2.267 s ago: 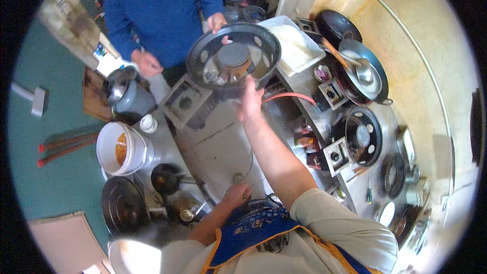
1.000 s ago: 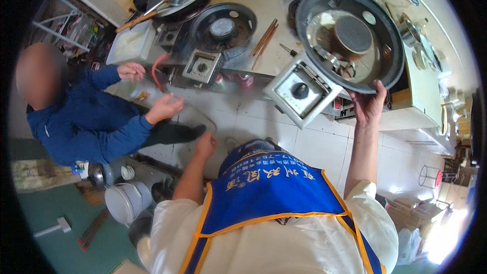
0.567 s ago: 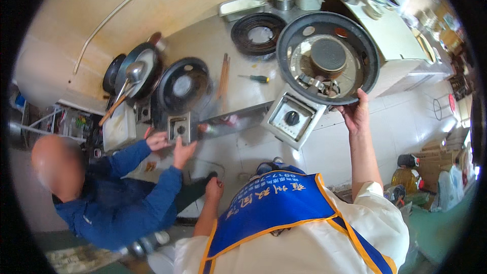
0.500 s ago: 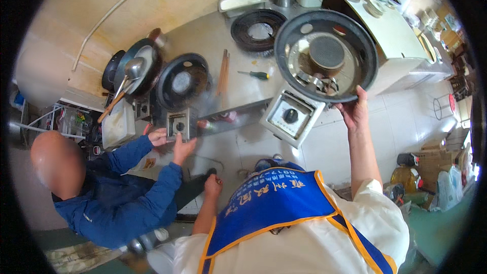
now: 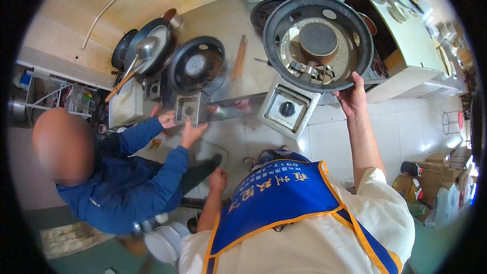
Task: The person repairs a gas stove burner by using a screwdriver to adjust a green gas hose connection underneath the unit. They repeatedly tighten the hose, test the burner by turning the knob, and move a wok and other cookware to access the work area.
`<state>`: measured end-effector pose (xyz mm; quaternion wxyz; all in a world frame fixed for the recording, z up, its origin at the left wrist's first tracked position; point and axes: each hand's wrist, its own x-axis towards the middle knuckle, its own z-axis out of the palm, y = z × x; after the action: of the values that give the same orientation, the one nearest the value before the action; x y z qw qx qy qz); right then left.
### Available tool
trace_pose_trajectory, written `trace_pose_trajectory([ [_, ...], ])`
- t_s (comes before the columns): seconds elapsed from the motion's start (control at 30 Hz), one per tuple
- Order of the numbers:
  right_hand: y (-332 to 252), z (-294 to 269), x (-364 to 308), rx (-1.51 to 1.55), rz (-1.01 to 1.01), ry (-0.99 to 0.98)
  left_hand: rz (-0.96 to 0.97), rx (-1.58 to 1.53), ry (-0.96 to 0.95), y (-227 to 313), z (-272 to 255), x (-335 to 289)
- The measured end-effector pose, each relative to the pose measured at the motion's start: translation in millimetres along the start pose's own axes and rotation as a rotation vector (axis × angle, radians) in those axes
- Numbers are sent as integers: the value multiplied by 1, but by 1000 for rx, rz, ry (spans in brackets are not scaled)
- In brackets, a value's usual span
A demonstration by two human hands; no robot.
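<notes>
From the head cam, the right hand is clamped on the rim of a stove, held up over the front edge of the table; can't tell if they touch. Left hand hangs apart, curled up, nothing visible in it. Looks like the carrying step, so next move probably calls for keeping it level. Co-worker grips the other stove.

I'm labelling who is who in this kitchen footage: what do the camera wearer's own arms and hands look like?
The right hand and left hand are both bare: no gloves, and no watch or bracelet that I can make out. The forearms are uncovered too, below loose, off-white sleeves that show no visible markings.
</notes>
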<state>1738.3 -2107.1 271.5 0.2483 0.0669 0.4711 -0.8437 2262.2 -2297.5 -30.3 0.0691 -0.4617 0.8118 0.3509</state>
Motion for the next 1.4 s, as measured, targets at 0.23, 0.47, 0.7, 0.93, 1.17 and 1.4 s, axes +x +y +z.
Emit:
trace_pose_trajectory([
  [0.23, 0, -26, 34, -16, 122, -159, -82, 101, -47, 21, 8, -11],
  [0.47, 5, -23, 38, -28, 110, -127, -95, 89, -120, 36, 6, -15],
  [0.7, 6, -22, 40, -57, 121, -65, -107, 52, -143, 37, 5, -20],
  [0.93, 8, -10, 42, -39, 125, -44, -115, 14, -144, 40, 8, -20],
  [1.17, 6, -31, 57, -109, 155, -160, -195, 50, -189, 60, 1, -22],
  [1.4, 9, -31, 60, -122, 141, -157, -126, 16, -182, 38, 12, -18],
])
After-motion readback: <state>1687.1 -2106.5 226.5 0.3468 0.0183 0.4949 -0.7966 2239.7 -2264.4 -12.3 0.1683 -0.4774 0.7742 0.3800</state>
